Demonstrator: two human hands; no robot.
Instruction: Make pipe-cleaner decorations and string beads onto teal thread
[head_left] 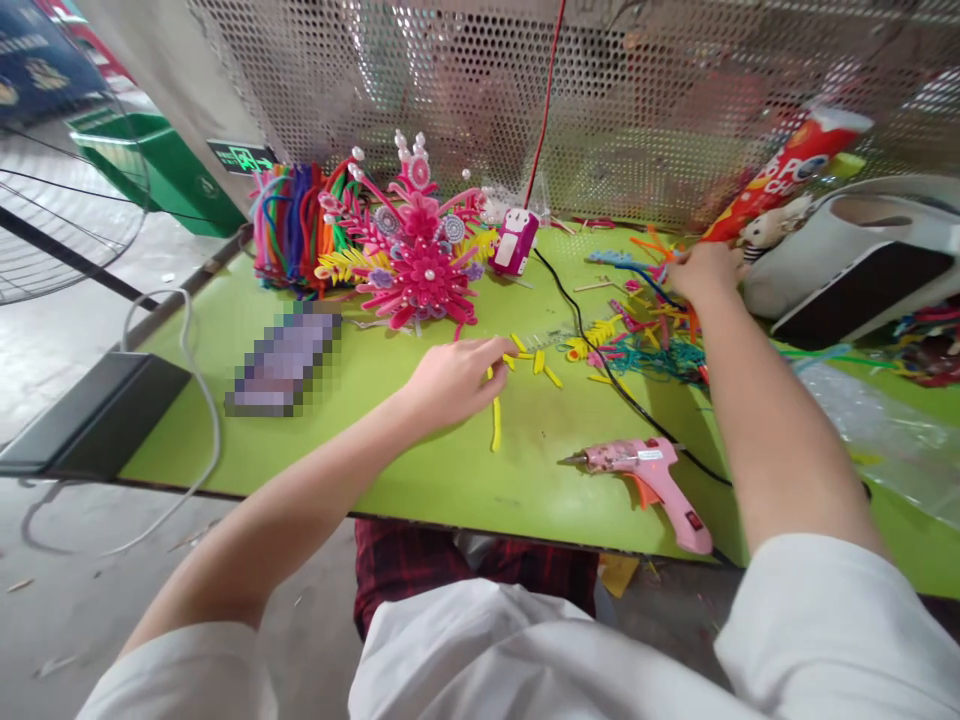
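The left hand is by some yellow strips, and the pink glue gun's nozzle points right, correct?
Not quite: the head view shows the nozzle of the pink glue gun pointing left. The left hand is indeed by some yellow strips.

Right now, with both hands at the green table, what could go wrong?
The pink glue gun lies on its side, its bare nozzle pointing leftward. If it is hot, which I can't tell, the left hand might brush it.

The black cord runs between the hands, so the right hand's forearm could snag it.

Loose yellow pieces beside the left hand could get knocked away.
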